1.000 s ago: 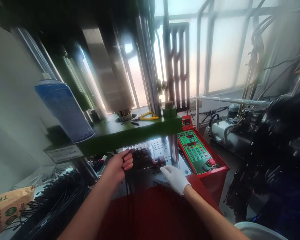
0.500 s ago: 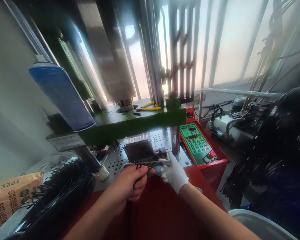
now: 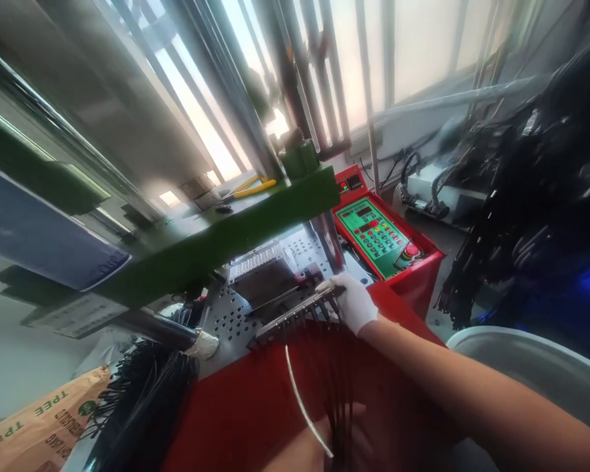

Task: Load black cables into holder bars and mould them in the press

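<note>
My right hand (image 3: pixel 353 300), in a white glove, grips the right end of a long metal fixture bar (image 3: pixel 295 314) that holds a row of black cables (image 3: pixel 338 380). The bar sits tilted over the front of the perforated machine table (image 3: pixel 231 316). The cables hang down from it toward my left hand (image 3: pixel 319 452), which is low at the bottom edge, closed around the bundle of cables; a light-coloured wire (image 3: pixel 302 403) runs up from it. The dark mould block (image 3: pixel 265 285) lies just behind the bar.
A green press beam (image 3: pixel 236 236) crosses above the table, with yellow-handled pliers (image 3: pixel 250 190) on it. A red-cased green control panel (image 3: pixel 376 235) is at right. Black cable piles (image 3: pixel 142 393) lie left, more hang at right (image 3: pixel 521 216). A paper sack (image 3: pixel 44 423) and a grey tub (image 3: pixel 531 364) are near.
The view has tilted. My left hand has drawn back toward me along the cables. The fixture bar with its cables has come out of the mould toward the front, held by my right hand.
</note>
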The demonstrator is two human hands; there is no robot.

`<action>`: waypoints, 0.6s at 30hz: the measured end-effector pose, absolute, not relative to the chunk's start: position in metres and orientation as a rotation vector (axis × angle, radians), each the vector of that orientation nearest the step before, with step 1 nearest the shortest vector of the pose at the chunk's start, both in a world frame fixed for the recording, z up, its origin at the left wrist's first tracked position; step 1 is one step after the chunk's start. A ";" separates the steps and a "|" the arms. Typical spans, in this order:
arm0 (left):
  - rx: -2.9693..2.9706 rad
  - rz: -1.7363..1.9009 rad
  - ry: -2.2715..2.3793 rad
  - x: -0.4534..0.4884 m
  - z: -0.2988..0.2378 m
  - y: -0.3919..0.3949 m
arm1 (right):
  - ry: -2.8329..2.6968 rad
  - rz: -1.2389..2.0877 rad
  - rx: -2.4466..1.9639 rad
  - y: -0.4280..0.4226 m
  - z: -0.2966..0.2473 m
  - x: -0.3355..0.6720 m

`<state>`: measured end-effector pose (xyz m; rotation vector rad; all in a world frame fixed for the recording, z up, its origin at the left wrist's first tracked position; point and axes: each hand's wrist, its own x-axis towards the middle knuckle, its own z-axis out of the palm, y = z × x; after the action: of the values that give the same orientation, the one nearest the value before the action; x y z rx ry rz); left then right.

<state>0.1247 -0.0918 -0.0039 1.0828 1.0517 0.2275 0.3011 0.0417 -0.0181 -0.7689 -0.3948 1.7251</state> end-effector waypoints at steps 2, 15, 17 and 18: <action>1.091 0.225 1.060 0.103 -0.002 -0.079 | -0.370 1.720 -0.709 0.041 -0.016 0.304; 1.048 1.167 1.240 0.083 -0.001 0.041 | -0.561 1.760 -0.622 0.040 -0.024 0.303; 1.023 1.236 1.267 0.083 -0.008 0.038 | -0.666 1.753 -0.632 0.040 -0.027 0.303; 1.020 1.270 1.289 0.082 -0.010 0.034 | -0.710 1.758 -0.637 0.040 -0.029 0.304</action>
<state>0.0817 0.0344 -0.0095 1.0198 1.2894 1.2697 0.3038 0.0399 -0.0287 -0.6371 -0.7095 1.7578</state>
